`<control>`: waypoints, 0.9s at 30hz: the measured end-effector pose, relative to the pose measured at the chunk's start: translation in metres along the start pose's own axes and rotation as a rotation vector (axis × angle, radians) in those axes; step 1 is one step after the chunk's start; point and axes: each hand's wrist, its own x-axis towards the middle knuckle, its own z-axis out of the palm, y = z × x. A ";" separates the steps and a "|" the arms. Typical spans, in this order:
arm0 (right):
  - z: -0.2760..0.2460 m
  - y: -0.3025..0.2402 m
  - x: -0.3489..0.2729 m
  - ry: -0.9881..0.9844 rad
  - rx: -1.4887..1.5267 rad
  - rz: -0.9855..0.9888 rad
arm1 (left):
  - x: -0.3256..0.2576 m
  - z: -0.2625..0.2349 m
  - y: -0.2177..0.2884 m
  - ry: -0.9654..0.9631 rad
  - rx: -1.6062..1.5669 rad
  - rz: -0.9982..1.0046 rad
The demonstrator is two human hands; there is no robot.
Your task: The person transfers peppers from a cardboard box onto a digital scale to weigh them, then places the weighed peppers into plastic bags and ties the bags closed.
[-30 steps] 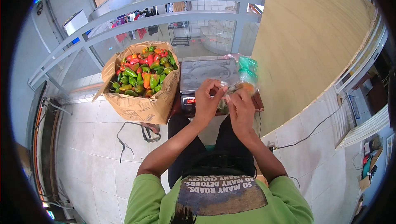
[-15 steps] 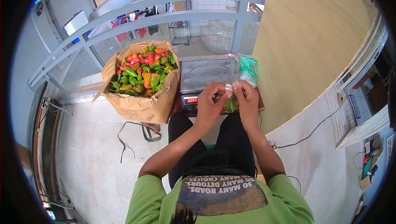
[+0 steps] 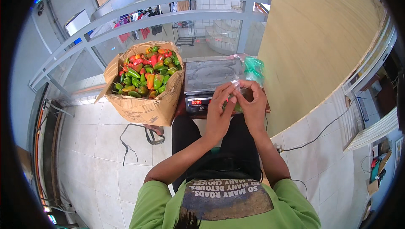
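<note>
Both of my hands are closed on the gathered top of a clear plastic bag, in front of the scale. My left hand pinches it from the left and my right hand from the right, fingertips close together. Something green shows through the plastic below and between my hands, mostly hidden by my fingers. Behind them is a digital scale with a grey metal plate and a lit red display. A green and clear bundle of plastic bags lies at its right edge.
Left of the scale stands an open cardboard box full of red, orange and green peppers. A tall wooden board rises on the right. A grey railing runs behind. A black cable crosses the tiled floor.
My left hand has moved right, closer to my right hand, which has also shifted slightly right. More of the scale's front shows now. The bag's top remains pinched.
</note>
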 end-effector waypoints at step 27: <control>-0.002 0.019 0.003 -0.035 0.236 -0.023 | 0.030 0.008 -0.010 0.050 0.294 0.134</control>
